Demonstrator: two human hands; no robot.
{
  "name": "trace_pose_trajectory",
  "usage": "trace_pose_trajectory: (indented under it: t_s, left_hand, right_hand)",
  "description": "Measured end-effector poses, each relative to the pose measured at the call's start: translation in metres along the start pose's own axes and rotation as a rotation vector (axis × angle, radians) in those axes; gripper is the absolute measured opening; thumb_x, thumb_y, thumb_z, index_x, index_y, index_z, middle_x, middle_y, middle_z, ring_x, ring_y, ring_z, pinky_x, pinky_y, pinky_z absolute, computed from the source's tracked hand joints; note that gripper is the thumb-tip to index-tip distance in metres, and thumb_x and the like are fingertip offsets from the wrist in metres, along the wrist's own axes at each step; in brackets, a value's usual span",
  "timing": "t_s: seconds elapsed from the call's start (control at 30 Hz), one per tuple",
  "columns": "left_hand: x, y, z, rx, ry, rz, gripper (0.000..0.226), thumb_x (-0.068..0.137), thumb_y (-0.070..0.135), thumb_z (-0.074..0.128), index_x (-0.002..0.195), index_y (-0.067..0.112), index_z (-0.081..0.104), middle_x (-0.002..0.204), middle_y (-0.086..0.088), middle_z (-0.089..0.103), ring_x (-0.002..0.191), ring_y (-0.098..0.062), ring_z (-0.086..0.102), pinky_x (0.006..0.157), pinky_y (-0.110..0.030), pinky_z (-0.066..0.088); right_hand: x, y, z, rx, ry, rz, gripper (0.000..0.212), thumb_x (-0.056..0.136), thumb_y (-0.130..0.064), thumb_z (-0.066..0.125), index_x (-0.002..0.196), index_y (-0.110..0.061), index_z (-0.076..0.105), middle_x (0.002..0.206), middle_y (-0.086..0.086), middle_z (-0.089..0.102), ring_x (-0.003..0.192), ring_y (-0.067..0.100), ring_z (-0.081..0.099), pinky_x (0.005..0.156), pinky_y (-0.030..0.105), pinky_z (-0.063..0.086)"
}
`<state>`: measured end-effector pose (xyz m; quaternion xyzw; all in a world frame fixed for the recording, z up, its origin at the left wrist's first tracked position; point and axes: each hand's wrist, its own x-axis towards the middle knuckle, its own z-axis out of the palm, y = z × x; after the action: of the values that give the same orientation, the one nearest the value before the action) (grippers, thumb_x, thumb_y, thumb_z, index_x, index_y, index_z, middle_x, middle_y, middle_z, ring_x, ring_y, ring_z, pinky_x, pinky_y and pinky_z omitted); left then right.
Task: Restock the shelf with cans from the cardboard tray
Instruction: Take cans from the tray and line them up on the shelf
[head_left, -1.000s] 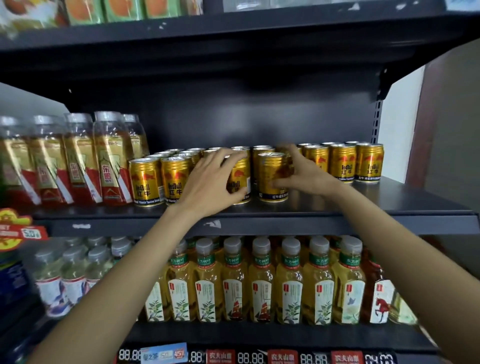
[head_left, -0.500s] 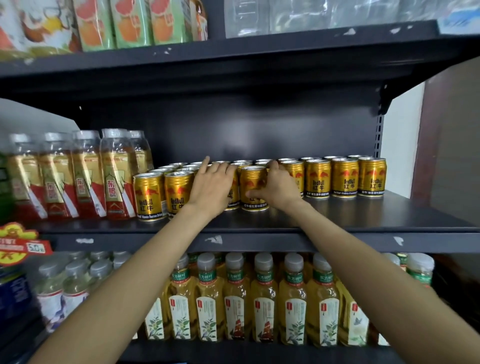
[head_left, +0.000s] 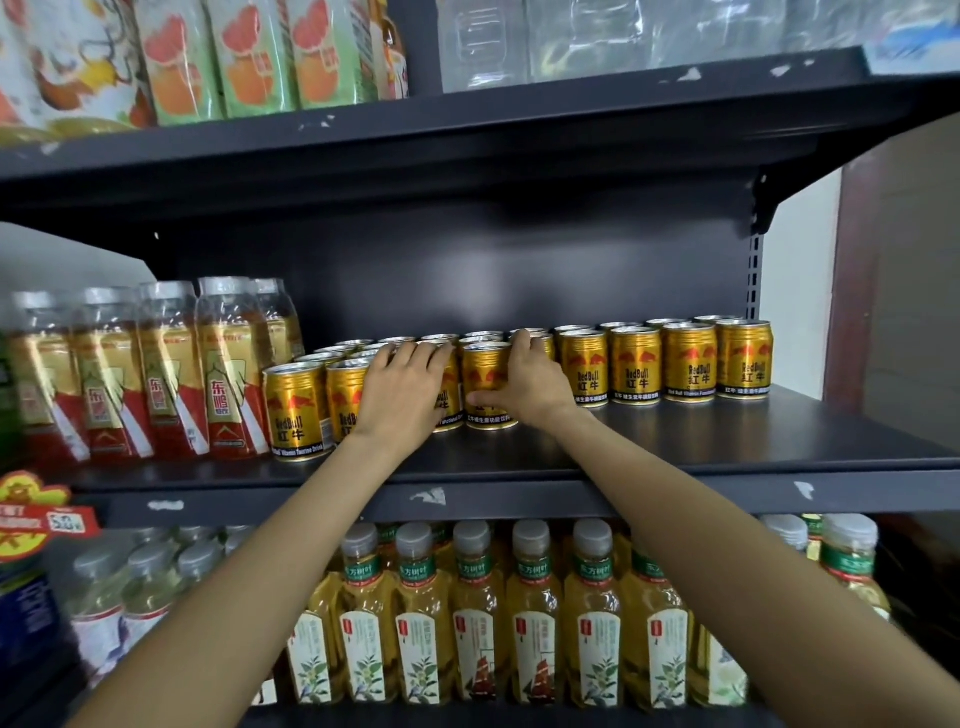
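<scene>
Short gold cans (head_left: 636, 366) with ribbed shoulders, silver lids and red bull prints stand in tight rows on the dark matte metal shelf (head_left: 675, 447), its painted front edge chipped in pale flecks. The right hand (head_left: 524, 384) grips one front-row can (head_left: 485, 387): fingers curl over its rim and far side, thumb lies straight across the lower label. That can stands upright on the shelf, touching its neighbours. The left hand (head_left: 402, 392) lies flat against the can just to the left, fingers straight and close together, reaching up to the lids; it seems to press rather than clasp, though the palm hides the contact. Left of the cans stand clear plastic bottles (head_left: 166, 374) with gold and red shrink labels and silver caps. On the shelf below, yellow tea bottles (head_left: 478, 623) with grey caps and cream labels stand in a row. Glossy pouches (head_left: 249, 57) crowd the top shelf. The cardboard tray is out of view
</scene>
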<state>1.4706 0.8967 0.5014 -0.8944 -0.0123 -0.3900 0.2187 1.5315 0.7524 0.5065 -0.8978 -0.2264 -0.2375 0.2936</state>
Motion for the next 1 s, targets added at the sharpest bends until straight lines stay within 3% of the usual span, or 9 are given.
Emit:
trace_pose_trajectory:
  t_s: [0.13, 0.27, 0.4, 0.6, 0.7, 0.83, 0.93, 1.0]
  left_hand:
    - [-0.002, -0.001, 0.001, -0.014, 0.01, 0.0, 0.078, 0.081, 0.037, 0.067, 0.145, 0.014, 0.027, 0.141, -0.006, 0.045, 0.132, -0.025, 0.039, 0.109, -0.037, 0.027]
    - [-0.003, 0.001, 0.002, -0.02, 0.009, -0.01, 0.076, 0.082, 0.035, 0.065, 0.145, 0.014, 0.026, 0.142, -0.006, 0.043, 0.132, -0.025, 0.037, 0.109, -0.036, 0.026]
    - [-0.002, 0.001, 0.002, -0.041, 0.033, -0.002, 0.075, 0.081, 0.03, 0.066, 0.144, 0.013, 0.028, 0.142, -0.007, 0.044, 0.132, -0.024, 0.039, 0.109, -0.035, 0.026]
    - [-0.003, 0.0, 0.005, -0.035, 0.045, 0.015, 0.075, 0.082, 0.031, 0.063, 0.145, 0.012, 0.027, 0.144, -0.008, 0.042, 0.132, -0.024, 0.039, 0.112, -0.035, 0.022]
    - [-0.004, 0.001, 0.003, -0.053, 0.061, 0.017, 0.072, 0.084, 0.027, 0.062, 0.145, 0.01, 0.027, 0.148, -0.01, 0.038, 0.137, -0.024, 0.034, 0.116, -0.036, 0.013]
    - [-0.017, 0.008, -0.016, -0.291, 0.197, 0.021, 0.055, 0.087, 0.023, 0.058, 0.139, 0.013, 0.042, 0.14, -0.007, 0.048, 0.132, -0.023, 0.041, 0.114, -0.036, 0.022]
    - [-0.043, 0.019, -0.04, -0.525, 0.359, -0.025, 0.039, 0.088, 0.027, 0.053, 0.126, 0.016, 0.056, 0.125, -0.001, 0.06, 0.121, -0.02, 0.05, 0.104, -0.036, 0.037]
    - [-0.063, 0.026, -0.056, -0.695, 0.456, -0.071, 0.031, 0.089, 0.03, 0.05, 0.115, 0.018, 0.063, 0.11, 0.006, 0.066, 0.109, -0.015, 0.056, 0.096, -0.034, 0.043]
  right_hand:
    - [0.003, 0.015, -0.008, 0.217, -0.121, 0.004, 0.083, 0.078, -0.031, 0.073, 0.143, -0.008, 0.027, 0.14, 0.013, 0.045, 0.128, 0.03, 0.044, 0.102, 0.039, 0.044]
    - [-0.001, 0.017, -0.008, 0.29, -0.105, 0.004, 0.074, 0.081, -0.019, 0.071, 0.143, -0.011, 0.031, 0.137, 0.012, 0.049, 0.123, 0.03, 0.05, 0.094, 0.045, 0.05]
    - [-0.002, 0.013, -0.003, 0.248, -0.039, 0.003, 0.07, 0.082, -0.019, 0.07, 0.141, -0.011, 0.034, 0.133, 0.012, 0.053, 0.118, 0.029, 0.055, 0.092, 0.044, 0.052]
    - [-0.001, 0.014, -0.007, 0.27, -0.096, 0.0, 0.07, 0.084, -0.02, 0.068, 0.143, -0.012, 0.03, 0.137, 0.012, 0.049, 0.124, 0.029, 0.05, 0.096, 0.044, 0.05]
    - [-0.01, 0.017, -0.016, 0.252, -0.14, -0.036, 0.069, 0.087, -0.023, 0.064, 0.144, -0.012, 0.028, 0.141, 0.009, 0.046, 0.13, 0.026, 0.044, 0.103, 0.034, 0.04]
    - [-0.04, 0.019, -0.032, 0.264, 0.026, -0.096, 0.056, 0.089, -0.02, 0.061, 0.139, -0.012, 0.038, 0.136, 0.007, 0.051, 0.125, 0.02, 0.049, 0.097, 0.028, 0.041]
    - [-0.08, 0.014, -0.038, 0.483, 0.169, -0.166, 0.042, 0.089, -0.016, 0.06, 0.13, -0.017, 0.049, 0.126, -0.001, 0.058, 0.111, 0.004, 0.053, 0.087, 0.012, 0.044]
    - [-0.11, 0.008, -0.038, 0.633, 0.262, -0.22, 0.033, 0.09, -0.014, 0.058, 0.122, -0.02, 0.054, 0.116, -0.008, 0.062, 0.106, -0.001, 0.056, 0.088, 0.014, 0.048]
